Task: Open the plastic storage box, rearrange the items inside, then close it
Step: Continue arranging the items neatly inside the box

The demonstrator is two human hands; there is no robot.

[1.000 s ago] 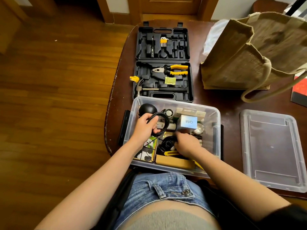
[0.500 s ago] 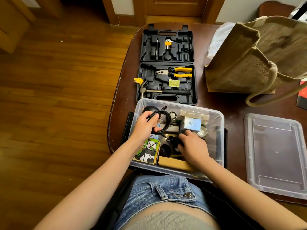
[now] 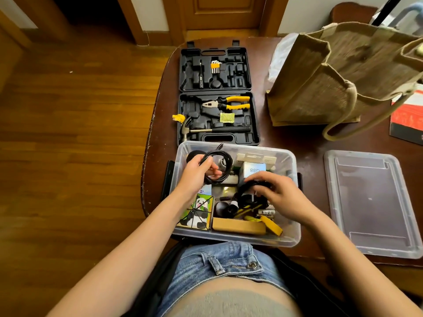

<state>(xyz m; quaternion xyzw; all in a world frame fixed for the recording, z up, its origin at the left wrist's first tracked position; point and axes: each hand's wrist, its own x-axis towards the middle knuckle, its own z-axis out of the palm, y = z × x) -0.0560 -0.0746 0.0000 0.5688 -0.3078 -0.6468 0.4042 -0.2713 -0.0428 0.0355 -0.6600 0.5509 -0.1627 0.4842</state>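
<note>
one view, the head camera, covers the whole scene. we see the clear plastic storage box (image 3: pixel 237 240) standing open at the near edge of the dark wooden table (image 3: pixel 304 143), just in front of the person's lap. its lid (image 3: pixel 370 202) lies flat on the table to the right, apart from the box. the left hand (image 3: pixel 194 175) is over the far left part of the box; its fingers and thumb are curled round a coiled black cable (image 3: pixel 217 167), which is lifted above the contents. the right hand (image 3: pixel 281 197) is over the middle right part; its fingers are curled down onto a second bundle of black cable (image 3: pixel 249 193). inside the box we also note a panda picture card (image 3: pixel 198 211) at the near left, a brown cardboard box (image 3: pixel 239 226) along the near wall, and a white box marked q88 (image 3: pixel 254 169) toward the far side. beyond the storage box an open black tool case (image 3: pixel 217 94) holds yellow-handled pliers (image 3: pixel 229 102) and a hammer (image 3: pixel 215 130). a burlap bag (image 3: pixel 338 74) stands at the far right.
</note>
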